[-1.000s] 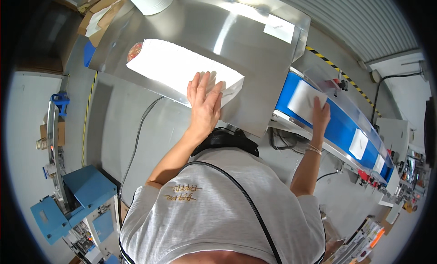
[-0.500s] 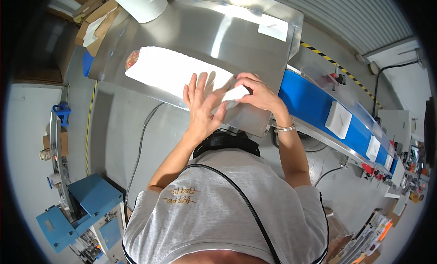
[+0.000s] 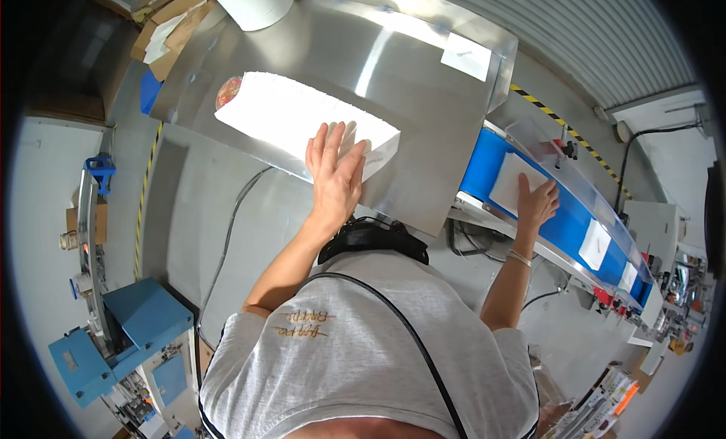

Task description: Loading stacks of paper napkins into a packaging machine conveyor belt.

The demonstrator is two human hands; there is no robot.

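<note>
A long row of white flat sheets or envelopes (image 3: 287,114) stands packed together on the metal table, a clear round tape roll (image 3: 228,93) with red in it at its far left end. Spread over the near right end of the row, my left hand (image 3: 335,174) rests with its fingers stretched out. Off to the right, my right hand (image 3: 538,202) is over the blue conveyor belt (image 3: 475,170), fingers apart, at the edge of a white flat piece (image 3: 516,182) lying on the belt. Whether the fingertips press on that piece is hard to see.
Further along the belt lie other white pieces (image 3: 594,245). A clear guard (image 3: 597,201) runs along its far side. On the table are a large white roll (image 3: 253,4) and a white sheet (image 3: 466,55). A cardboard box (image 3: 170,42) stands at the far left.
My right hand has moved from the row's right end to the belt, where a white piece now lies under it. The pieces on the belt have shifted along. My left hand stays on the row.
</note>
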